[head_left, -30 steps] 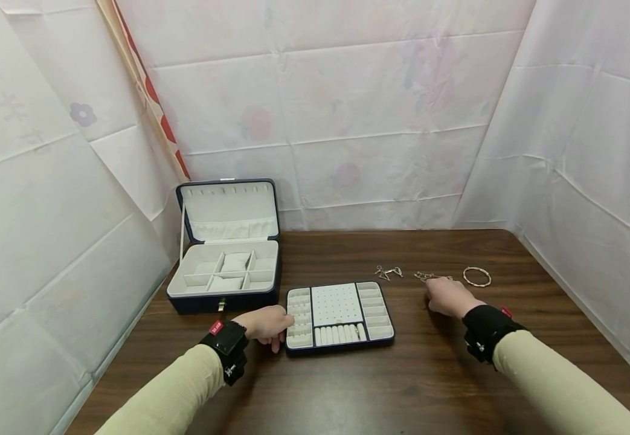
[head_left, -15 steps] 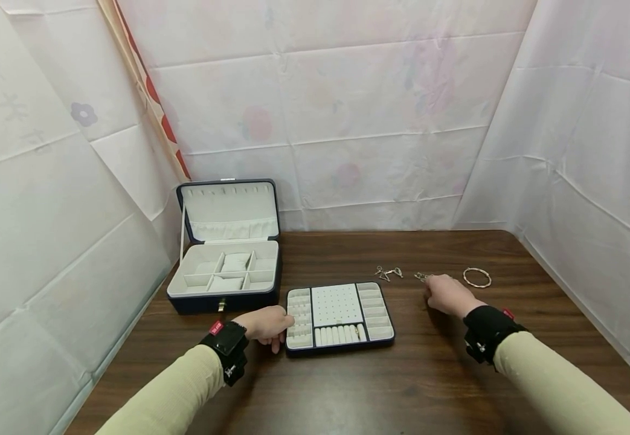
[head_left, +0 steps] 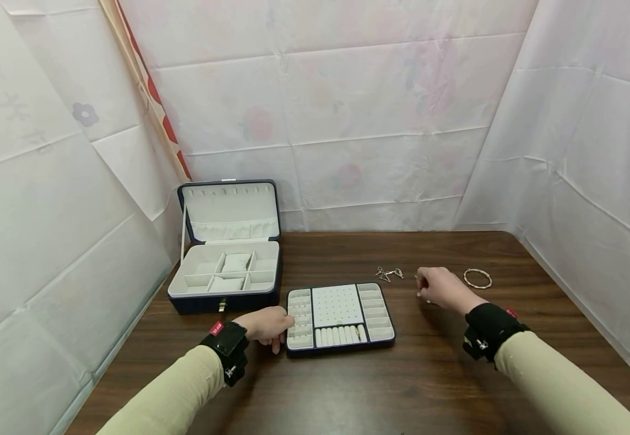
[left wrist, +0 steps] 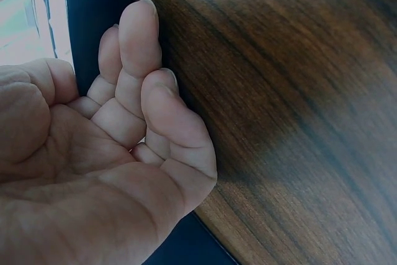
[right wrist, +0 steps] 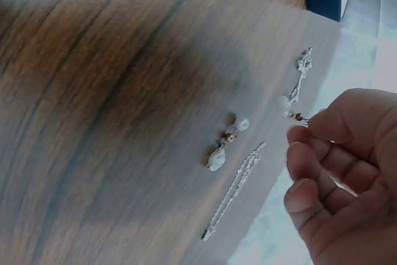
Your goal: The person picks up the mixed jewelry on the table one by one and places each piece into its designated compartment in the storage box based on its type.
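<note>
My left hand [head_left: 264, 321] holds the left edge of a navy jewelry tray [head_left: 338, 305]; its thumb lies over the rim and its other fingers curl beside the side wall. White compartments, a dotted earring panel and a row of ring rolls fill the tray. At the right, my right hand [head_left: 441, 287] pinches a pearl drop earring [right wrist: 285, 105] between thumb and index finger. Below it in the right wrist view, another pearl drop earring [right wrist: 217, 157] lies on the wooden table beside a fine silver chain [right wrist: 234, 192]. Most of this jewelry is hidden by the hand in the head view.
An open navy jewelry box [head_left: 225, 300] with white compartments and two small cushions stands at the left. Thin silver jewelry [head_left: 388, 274] lies behind the tray, and a bangle [head_left: 478, 278] is right of my right hand. White sheeting [head_left: 347, 121] surrounds the table.
My right hand has lifted slightly, its fingers now turned in around the earring, and it covers the jewelry that showed beside it. The left hand and the tray have stayed in place.
</note>
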A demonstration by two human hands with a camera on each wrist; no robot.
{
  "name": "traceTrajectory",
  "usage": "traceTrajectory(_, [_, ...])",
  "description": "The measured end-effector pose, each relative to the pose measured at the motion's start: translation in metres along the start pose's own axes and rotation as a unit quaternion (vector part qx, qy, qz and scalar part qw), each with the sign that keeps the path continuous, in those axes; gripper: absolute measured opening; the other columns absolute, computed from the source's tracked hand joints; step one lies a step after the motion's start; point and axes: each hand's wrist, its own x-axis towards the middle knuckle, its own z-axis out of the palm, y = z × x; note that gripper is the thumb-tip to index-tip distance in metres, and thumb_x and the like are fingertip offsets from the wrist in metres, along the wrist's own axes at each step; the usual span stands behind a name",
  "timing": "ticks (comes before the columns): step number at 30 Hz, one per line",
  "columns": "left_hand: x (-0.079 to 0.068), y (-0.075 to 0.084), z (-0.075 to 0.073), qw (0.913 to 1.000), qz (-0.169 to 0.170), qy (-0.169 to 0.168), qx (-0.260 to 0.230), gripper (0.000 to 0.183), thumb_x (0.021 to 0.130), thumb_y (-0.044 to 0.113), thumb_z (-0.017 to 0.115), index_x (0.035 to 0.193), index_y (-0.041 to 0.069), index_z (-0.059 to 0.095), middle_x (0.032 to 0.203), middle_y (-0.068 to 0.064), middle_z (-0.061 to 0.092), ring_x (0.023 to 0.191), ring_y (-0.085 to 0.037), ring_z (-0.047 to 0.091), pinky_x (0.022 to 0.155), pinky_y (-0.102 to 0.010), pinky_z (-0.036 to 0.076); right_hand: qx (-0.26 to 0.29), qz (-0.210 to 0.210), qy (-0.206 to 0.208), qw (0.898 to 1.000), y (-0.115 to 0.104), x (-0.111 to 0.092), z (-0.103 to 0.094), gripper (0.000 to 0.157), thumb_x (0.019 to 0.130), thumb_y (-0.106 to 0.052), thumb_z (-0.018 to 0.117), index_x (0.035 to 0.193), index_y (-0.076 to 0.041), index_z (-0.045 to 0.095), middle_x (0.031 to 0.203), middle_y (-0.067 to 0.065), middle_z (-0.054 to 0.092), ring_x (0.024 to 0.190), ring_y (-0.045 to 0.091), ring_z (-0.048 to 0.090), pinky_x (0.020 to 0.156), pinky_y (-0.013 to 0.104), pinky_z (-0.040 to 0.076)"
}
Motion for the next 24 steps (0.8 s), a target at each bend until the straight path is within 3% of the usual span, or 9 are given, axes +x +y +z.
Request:
traceTrajectory(15, [-0.001,0.003,0.0,1.0,0.001,0.003,0.002,0.034,0.096,0.015,0.045,0.071,0.001,0.064,0.057,-0.006,0.066,0.049,-0.013,0.046,0.047,-0.023,0.034,0.1,0.015,0.053,0.993,-0.013,0.005,-0.006,0.01,0.092,0.002,0.061,0.094,-0.008,0.063,0.085,0.002,0.062,0.075,0.017,0.053,0.067,0.034,0.044])
traceTrajectory(24, [0.0,0.003,0.003,0.9999,0.0,0.014,0.007,0.033,0.094,0.015,0.046,0.07,0.001,0.063,0.055,-0.005,0.064,0.049,-0.014,0.046,0.047,-0.023,0.034,0.206,0.053,0.043,0.976,-0.02,0.003,-0.011,0.006,0.097,-0.009,0.063,0.102,-0.008,0.067,0.096,0.005,0.066,0.087,0.021,0.058,0.077,0.036,0.047])
